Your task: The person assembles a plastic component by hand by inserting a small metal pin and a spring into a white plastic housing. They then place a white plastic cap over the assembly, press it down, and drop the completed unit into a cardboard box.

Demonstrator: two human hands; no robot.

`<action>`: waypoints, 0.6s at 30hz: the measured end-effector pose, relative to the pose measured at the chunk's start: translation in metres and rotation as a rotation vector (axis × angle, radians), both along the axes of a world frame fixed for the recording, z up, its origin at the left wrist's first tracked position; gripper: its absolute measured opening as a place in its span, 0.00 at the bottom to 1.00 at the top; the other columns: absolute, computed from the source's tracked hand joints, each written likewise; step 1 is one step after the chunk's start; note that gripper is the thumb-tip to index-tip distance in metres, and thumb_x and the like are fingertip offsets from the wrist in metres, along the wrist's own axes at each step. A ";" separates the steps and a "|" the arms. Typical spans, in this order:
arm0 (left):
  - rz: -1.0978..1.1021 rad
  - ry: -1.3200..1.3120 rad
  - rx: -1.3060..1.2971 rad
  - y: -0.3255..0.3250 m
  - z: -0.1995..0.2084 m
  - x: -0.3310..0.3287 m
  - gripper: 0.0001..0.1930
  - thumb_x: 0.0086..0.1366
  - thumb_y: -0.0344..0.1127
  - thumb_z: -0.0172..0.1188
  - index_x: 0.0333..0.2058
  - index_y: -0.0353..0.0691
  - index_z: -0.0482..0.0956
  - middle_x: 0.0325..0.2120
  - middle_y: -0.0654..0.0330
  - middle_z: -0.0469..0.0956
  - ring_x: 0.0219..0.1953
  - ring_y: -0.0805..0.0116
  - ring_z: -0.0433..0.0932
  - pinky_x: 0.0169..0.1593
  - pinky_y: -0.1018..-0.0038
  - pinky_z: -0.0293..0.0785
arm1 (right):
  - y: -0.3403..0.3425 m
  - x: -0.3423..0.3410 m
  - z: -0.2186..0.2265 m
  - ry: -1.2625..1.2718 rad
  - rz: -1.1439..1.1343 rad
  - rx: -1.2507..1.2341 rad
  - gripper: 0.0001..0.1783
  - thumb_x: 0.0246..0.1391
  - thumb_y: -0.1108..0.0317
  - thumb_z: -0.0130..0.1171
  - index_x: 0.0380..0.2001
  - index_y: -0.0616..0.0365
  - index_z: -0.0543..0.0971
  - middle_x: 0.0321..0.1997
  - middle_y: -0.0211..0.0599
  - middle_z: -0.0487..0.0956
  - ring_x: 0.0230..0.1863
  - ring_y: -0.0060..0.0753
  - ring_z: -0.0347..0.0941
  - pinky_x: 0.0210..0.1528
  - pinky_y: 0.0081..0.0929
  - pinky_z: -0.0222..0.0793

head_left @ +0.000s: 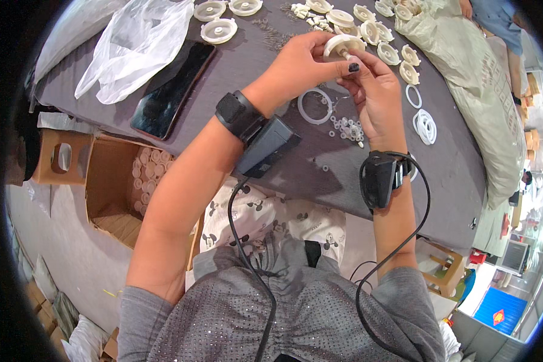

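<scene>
Above the grey table (247, 78) a cream-white round plastic cap (344, 43) is held tilted, a short stem pointing down from its underside. My left hand (298, 63) is closed on its rim, thumb in front. My right hand (377, 93) pinches at the stem from the right; whether a small separate part sits between those fingertips is hidden. Below my hands lie a large translucent ring (315, 107) and a loose cluster of small clear washers (348, 128). More white rings (425, 127) are stacked right of my right wrist.
Several similar caps (218, 31) lie at the far side, near small white pieces (312, 18) and metal springs (271, 33). A black phone (172, 90) and a plastic bag (142, 48) are left. A woven sack (464, 78) borders the right; a cardboard box (111, 199) holds cylindrical parts.
</scene>
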State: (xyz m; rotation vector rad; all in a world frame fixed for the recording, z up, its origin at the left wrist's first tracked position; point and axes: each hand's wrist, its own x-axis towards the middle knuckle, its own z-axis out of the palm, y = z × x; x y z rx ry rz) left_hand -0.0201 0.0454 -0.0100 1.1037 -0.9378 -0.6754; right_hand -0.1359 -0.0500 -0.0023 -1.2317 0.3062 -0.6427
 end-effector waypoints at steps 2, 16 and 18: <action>-0.045 -0.023 0.018 0.000 0.000 0.001 0.18 0.52 0.31 0.62 0.42 0.32 0.71 0.32 0.60 0.76 0.33 0.78 0.74 0.36 0.82 0.72 | 0.002 0.000 0.002 0.037 -0.061 -0.084 0.11 0.51 0.72 0.54 0.37 0.69 0.73 0.34 0.40 0.76 0.33 0.26 0.74 0.34 0.20 0.74; 0.024 -0.238 0.073 0.002 0.002 -0.001 0.15 0.55 0.31 0.58 0.41 0.32 0.72 0.29 0.63 0.76 0.30 0.82 0.73 0.32 0.83 0.70 | 0.006 0.001 0.001 0.147 -0.213 -0.424 0.09 0.51 0.76 0.52 0.35 0.70 0.74 0.32 0.41 0.77 0.31 0.26 0.75 0.35 0.20 0.72; 0.040 -0.187 0.034 -0.001 -0.001 -0.004 0.13 0.55 0.29 0.58 0.39 0.32 0.72 0.28 0.62 0.76 0.30 0.80 0.74 0.33 0.82 0.71 | 0.007 0.001 0.002 0.107 -0.227 -0.409 0.08 0.51 0.77 0.52 0.35 0.69 0.74 0.31 0.40 0.77 0.31 0.25 0.75 0.35 0.19 0.72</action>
